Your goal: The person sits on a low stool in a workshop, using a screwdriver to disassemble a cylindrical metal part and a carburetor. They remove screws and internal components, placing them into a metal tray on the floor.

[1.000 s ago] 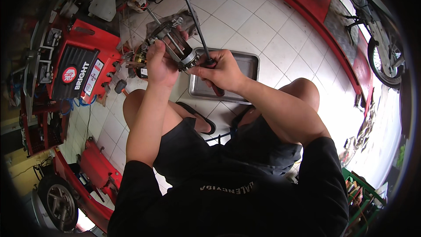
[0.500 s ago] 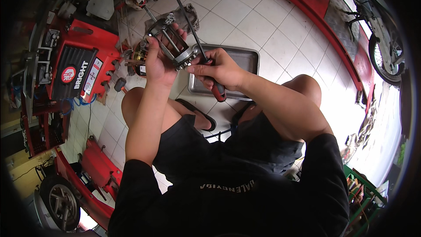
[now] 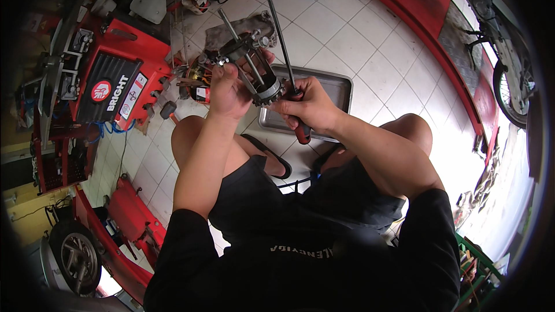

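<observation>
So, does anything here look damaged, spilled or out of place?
Nothing stands out as damaged or spilled. The left hand grips a tilted metal rod frame, the right hand a screwdriver. At most, a crumpled grey piece, perhaps a rag, lies loose on the tiles just beyond them, which looks a little untidy.

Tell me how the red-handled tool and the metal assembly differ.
The red-handled tool is one long, straight, slender shaft with a red-and-black handle; the metal assembly is a wider, open cage of rods ending in a ring. 
The tool is gripped in the right hand, the assembly in the left hand. 
Both are held above the tiled floor.
</observation>
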`<state>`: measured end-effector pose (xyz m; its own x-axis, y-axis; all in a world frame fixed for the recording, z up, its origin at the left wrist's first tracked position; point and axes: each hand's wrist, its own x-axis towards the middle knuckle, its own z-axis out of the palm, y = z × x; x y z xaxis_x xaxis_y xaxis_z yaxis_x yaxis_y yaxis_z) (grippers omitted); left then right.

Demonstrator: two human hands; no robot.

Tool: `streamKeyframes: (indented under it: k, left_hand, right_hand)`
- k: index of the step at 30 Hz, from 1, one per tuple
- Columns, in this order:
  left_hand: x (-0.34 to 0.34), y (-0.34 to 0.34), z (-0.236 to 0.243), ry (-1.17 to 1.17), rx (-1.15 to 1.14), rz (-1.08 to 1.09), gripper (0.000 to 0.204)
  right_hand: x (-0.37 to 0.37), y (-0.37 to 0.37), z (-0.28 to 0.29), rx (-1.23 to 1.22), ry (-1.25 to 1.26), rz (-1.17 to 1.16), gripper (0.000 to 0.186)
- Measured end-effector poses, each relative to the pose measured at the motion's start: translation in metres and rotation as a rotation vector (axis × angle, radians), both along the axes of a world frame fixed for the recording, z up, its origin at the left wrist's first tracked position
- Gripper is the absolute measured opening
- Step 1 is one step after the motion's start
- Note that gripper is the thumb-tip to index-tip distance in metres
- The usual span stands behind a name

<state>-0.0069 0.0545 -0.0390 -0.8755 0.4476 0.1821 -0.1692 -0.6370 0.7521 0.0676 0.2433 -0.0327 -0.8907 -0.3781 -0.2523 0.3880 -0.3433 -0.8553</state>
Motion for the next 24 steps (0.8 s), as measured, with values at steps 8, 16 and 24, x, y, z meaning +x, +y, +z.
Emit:
streamKeyframes:
  k: [8,16,24]
  left_hand:
    - [-0.002,-0.005,0.034,-0.037,0.103,-0.171,0.106]
    - [-0.024,-0.022,-0.013,-0.361,0.169,-0.015,0.055]
    - [-0.022,-0.025,-0.013,-0.333,0.119,0.077,0.029]
  right_hand:
    - [-0.003,0.016,0.008,-0.066,0.05,0.045,0.018]
    - [-0.006,0.024,-0.005,-0.017,0.026,0.046,0.021]
    - [-0.005,0.029,-0.002,0.174,0.036,0.201,0.028]
